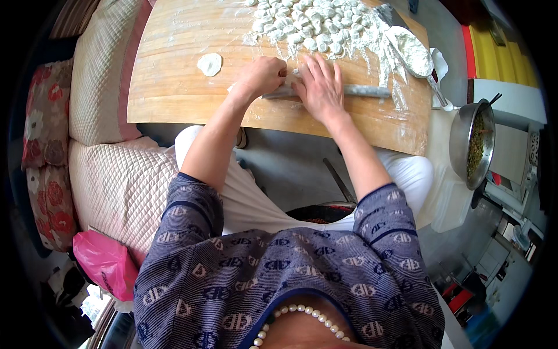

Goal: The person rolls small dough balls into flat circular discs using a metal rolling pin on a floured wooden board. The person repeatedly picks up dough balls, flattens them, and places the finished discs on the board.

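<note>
A grey-looking rolling pin (366, 90) lies crosswise near the front edge of the floured wooden board (174, 100). My right hand (320, 89) rests flat over its middle, fingers spread and pointing away from me. At the pin's left part is my left hand (263, 74), its fingers curled down; what they pinch, if anything, is hidden. A small bit of dough (296, 71) shows between the two hands. Left of my left hand, a flat round dough wrapper (210, 64) lies alone. Beyond my hands spreads a heap of small floured dough pieces (305, 24).
Loose flour and a metal scoop of flour (412, 52) occupy the board's right side. Further right stands a steel bowl of chopped greenish filling (477, 144) with chopsticks. A quilted sofa cover (117, 174) and a pink plastic bag (104, 264) are at left. A dark pan (320, 213) sits below, between my knees.
</note>
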`<action>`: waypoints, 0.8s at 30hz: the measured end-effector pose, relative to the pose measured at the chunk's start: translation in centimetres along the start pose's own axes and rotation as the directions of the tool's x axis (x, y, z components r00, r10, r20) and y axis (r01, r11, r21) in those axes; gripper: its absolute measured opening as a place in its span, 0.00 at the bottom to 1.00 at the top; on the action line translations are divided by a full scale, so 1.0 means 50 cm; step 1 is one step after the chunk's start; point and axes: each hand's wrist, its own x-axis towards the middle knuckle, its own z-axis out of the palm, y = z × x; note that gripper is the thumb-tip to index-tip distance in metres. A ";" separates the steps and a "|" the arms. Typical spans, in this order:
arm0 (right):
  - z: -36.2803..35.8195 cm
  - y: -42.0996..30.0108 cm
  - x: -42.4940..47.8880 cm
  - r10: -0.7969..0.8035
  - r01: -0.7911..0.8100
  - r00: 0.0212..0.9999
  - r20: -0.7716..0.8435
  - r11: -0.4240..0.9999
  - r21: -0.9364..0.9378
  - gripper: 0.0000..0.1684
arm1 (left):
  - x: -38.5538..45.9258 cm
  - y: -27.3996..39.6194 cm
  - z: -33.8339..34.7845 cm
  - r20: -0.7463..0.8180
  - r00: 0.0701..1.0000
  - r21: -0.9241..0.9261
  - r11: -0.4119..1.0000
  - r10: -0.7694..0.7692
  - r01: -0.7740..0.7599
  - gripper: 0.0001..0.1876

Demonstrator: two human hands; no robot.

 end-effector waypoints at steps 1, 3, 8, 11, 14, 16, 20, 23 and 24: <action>0.008 0.011 0.023 -0.004 0.004 1.000 -0.017 1.000 -0.015 0.34 | 0.008 -0.007 0.006 -0.022 1.000 -0.019 1.000 0.016 -0.017 0.10; 0.016 0.024 0.057 -0.015 0.013 0.999 -0.051 0.999 -0.043 0.34 | 0.015 -0.012 0.005 -0.067 0.997 -0.057 0.997 0.045 -0.049 0.10; -0.004 0.000 -0.044 -0.026 0.027 0.998 0.049 1.000 -0.012 0.38 | 0.001 0.015 -0.016 0.035 0.999 0.002 1.000 0.002 -0.002 0.10; -0.031 -0.032 -0.128 -0.018 0.014 0.998 0.054 0.998 0.057 0.39 | -0.001 0.005 -0.007 0.007 1.000 -0.010 1.000 -0.006 0.006 0.10; -0.039 -0.041 -0.155 -0.021 0.018 0.998 0.066 0.999 0.038 0.40 | -0.008 -0.011 -0.002 -0.039 0.999 -0.076 0.997 0.002 -0.004 0.10; -0.025 -0.022 -0.118 -0.024 0.023 0.998 0.057 0.999 0.022 0.39 | -0.012 -0.003 -0.005 -0.041 0.999 -0.095 0.995 0.018 -0.021 0.10; 0.000 0.016 0.012 -0.039 0.038 0.999 -0.019 0.999 -0.021 0.37 | -0.005 0.021 -0.004 -0.025 0.999 -0.106 0.994 0.022 -0.025 0.11; -0.004 0.019 0.037 -0.044 0.044 0.998 -0.049 0.999 0.002 0.37 | 0.003 0.034 -0.003 -0.042 0.999 -0.070 0.997 -0.016 0.013 0.10; 0.003 0.017 0.015 -0.055 0.054 0.997 -0.052 0.998 -0.008 0.38 | -0.002 0.037 -0.005 -0.040 0.999 -0.035 0.999 -0.016 0.015 0.10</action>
